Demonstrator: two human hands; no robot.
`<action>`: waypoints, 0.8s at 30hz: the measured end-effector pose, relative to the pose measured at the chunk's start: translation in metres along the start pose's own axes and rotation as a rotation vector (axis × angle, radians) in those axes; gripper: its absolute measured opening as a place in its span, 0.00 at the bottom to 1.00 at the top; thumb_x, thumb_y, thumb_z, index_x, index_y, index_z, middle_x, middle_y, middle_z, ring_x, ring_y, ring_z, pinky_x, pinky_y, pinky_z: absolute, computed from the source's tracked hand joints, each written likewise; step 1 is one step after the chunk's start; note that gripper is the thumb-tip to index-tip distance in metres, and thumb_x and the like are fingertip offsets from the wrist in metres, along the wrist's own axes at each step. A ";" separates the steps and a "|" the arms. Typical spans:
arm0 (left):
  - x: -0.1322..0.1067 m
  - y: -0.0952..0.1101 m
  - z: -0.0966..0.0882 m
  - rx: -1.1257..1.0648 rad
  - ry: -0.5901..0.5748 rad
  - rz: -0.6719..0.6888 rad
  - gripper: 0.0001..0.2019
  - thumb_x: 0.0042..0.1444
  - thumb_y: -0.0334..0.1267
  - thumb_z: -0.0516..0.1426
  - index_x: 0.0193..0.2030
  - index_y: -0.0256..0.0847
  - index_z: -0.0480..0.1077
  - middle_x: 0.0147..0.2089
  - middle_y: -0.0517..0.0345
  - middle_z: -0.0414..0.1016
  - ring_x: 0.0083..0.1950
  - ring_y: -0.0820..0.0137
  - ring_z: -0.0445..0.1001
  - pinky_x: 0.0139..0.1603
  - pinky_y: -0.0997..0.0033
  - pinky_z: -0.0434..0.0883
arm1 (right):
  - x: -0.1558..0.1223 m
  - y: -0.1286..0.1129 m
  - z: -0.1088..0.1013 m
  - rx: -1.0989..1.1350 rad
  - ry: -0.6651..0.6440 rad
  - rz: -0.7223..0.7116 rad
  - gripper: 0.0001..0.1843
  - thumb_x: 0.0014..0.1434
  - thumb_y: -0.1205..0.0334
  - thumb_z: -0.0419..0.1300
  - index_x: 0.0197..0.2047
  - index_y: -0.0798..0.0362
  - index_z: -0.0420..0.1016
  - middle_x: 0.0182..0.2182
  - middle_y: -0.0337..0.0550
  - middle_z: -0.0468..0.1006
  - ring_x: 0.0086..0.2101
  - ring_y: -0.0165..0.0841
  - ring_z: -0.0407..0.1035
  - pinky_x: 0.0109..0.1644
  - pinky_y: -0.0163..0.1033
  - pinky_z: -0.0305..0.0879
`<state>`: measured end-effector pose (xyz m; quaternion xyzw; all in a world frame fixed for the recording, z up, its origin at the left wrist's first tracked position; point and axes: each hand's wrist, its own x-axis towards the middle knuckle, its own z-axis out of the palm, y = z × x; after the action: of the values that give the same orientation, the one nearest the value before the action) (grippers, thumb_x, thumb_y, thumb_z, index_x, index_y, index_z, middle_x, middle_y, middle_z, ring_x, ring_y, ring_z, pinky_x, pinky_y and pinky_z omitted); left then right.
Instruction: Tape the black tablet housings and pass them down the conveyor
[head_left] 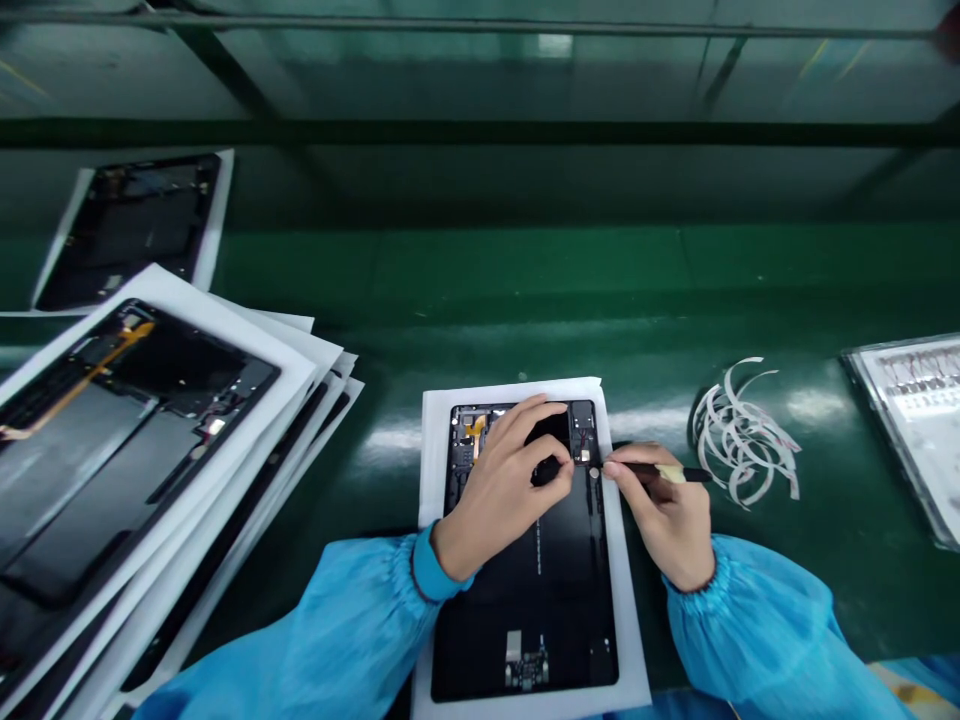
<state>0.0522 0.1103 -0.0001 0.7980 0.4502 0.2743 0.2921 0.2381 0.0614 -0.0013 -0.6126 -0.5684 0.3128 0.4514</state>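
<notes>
Tablet housing [525, 600], apparently, under left hand [499, 490], beside pen-like tool [694, 473] in right hand [660, 520]

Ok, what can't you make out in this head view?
- Tablet back panel: upper middle hidden by the left hand.
- Black tool in the right hand: working tip too small to tell.
- Stacked panels: cut off by the left edge.
- Printed sheet: cut off by the right edge, print too small.
</notes>
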 end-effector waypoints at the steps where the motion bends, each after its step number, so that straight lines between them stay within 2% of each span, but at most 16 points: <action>1: 0.000 0.000 0.000 0.006 0.000 -0.001 0.05 0.58 0.29 0.58 0.32 0.42 0.72 0.59 0.52 0.71 0.66 0.53 0.63 0.64 0.44 0.64 | 0.000 0.000 0.000 0.001 -0.002 -0.002 0.04 0.60 0.67 0.64 0.37 0.48 0.78 0.33 0.37 0.79 0.35 0.29 0.75 0.38 0.30 0.74; 9: 0.001 0.003 0.000 0.028 -0.017 -0.030 0.05 0.57 0.28 0.58 0.34 0.42 0.71 0.59 0.52 0.70 0.67 0.53 0.62 0.64 0.46 0.63 | 0.003 -0.005 -0.001 0.041 0.000 -0.016 0.03 0.59 0.68 0.65 0.36 0.50 0.79 0.32 0.40 0.81 0.34 0.33 0.77 0.39 0.37 0.75; 16: 0.003 0.003 0.000 0.007 -0.009 -0.032 0.05 0.56 0.28 0.58 0.34 0.43 0.70 0.59 0.53 0.71 0.66 0.54 0.63 0.62 0.46 0.64 | 0.009 -0.007 0.001 0.119 -0.085 0.005 0.03 0.56 0.68 0.67 0.33 0.49 0.82 0.32 0.41 0.84 0.35 0.37 0.79 0.41 0.42 0.77; 24: 0.004 0.003 -0.002 -0.001 -0.025 -0.044 0.06 0.55 0.27 0.59 0.33 0.43 0.71 0.59 0.53 0.71 0.67 0.54 0.62 0.63 0.47 0.63 | 0.009 -0.006 0.001 0.135 -0.079 0.002 0.05 0.55 0.69 0.68 0.35 0.49 0.83 0.33 0.41 0.84 0.36 0.37 0.79 0.42 0.41 0.77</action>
<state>0.0546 0.1125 0.0039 0.7911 0.4640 0.2578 0.3040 0.2363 0.0704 0.0053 -0.5687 -0.5628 0.3748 0.4684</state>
